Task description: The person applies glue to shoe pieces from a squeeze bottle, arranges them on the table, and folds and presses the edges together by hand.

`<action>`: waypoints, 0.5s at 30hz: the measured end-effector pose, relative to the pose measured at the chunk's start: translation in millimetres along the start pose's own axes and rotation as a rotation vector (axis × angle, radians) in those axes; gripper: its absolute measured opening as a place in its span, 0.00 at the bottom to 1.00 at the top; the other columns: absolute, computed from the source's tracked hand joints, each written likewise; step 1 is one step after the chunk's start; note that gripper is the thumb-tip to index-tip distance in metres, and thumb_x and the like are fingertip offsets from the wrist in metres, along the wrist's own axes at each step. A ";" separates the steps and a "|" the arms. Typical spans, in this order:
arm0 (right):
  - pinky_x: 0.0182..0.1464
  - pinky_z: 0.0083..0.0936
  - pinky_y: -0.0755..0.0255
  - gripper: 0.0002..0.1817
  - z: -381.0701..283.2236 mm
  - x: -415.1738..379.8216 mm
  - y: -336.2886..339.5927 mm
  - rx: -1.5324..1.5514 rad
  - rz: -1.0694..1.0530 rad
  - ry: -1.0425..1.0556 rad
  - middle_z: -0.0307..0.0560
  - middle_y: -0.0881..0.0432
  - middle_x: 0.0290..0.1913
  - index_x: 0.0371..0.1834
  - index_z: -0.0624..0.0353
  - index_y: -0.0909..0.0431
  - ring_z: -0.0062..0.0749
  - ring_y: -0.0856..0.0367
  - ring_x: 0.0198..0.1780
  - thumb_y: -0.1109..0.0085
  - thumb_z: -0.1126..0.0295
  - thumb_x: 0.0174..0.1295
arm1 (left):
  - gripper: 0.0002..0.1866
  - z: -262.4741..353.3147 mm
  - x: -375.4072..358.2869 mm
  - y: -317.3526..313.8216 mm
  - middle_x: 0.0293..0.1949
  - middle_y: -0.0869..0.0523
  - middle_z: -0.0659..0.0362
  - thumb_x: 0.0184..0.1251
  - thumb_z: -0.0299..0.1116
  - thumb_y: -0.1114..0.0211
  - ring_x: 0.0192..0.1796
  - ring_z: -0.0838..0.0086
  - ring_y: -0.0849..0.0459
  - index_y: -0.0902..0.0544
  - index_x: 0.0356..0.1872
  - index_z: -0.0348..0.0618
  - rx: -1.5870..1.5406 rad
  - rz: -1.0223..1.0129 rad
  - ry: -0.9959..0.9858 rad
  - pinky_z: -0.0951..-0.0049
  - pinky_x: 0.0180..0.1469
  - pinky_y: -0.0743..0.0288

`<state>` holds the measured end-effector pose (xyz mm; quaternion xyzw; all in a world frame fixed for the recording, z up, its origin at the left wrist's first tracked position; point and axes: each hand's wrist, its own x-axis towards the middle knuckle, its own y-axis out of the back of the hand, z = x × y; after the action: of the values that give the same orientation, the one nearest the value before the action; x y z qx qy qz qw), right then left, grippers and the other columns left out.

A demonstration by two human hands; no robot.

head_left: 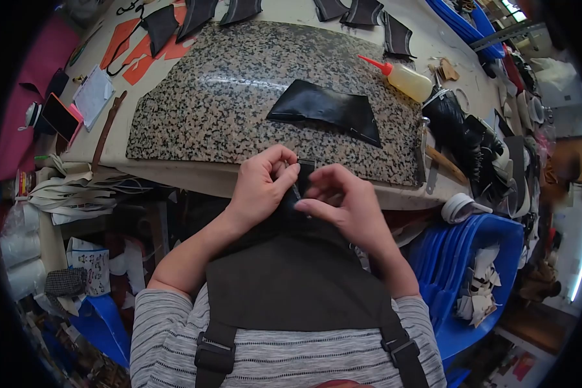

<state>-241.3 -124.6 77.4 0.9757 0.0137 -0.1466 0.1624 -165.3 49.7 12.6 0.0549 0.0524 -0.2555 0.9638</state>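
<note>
My left hand [263,182] is closed in a pinch on a small dark leather piece [306,167] at the front edge of the stone slab. Much of that piece is hidden by the fingers and blends with the dark apron below. Just to its right is my right hand [348,202], slightly blurred, with thumb and curled fingers apart and nothing visible gripped between them. Beyond both hands, a larger shiny black leather piece [323,108] lies on the speckled granite slab [194,123].
A glue bottle with a red nozzle [407,82] lies at the slab's right. A hammer [446,163] is near the right edge. Dark cut pieces [197,16] line the back, beside orange sheets [119,39]. Stacked blue bins [478,271] stand at lower right.
</note>
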 end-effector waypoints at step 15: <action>0.53 0.30 0.25 0.24 -2.7 171.2 38.0 -0.902 0.260 0.436 0.52 0.17 0.45 0.50 0.63 0.21 0.42 0.17 0.45 0.26 0.65 0.52 | 0.07 8.2 -17.3 74.3 0.41 0.20 0.62 0.67 0.19 0.43 0.46 0.80 0.23 0.17 0.39 0.36 -0.238 0.065 0.049 0.78 0.53 0.31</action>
<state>-73.8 -163.3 42.0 0.8101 -0.0124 0.1021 0.5773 -142.6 121.2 28.8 -0.0518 0.1041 -0.2148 0.9697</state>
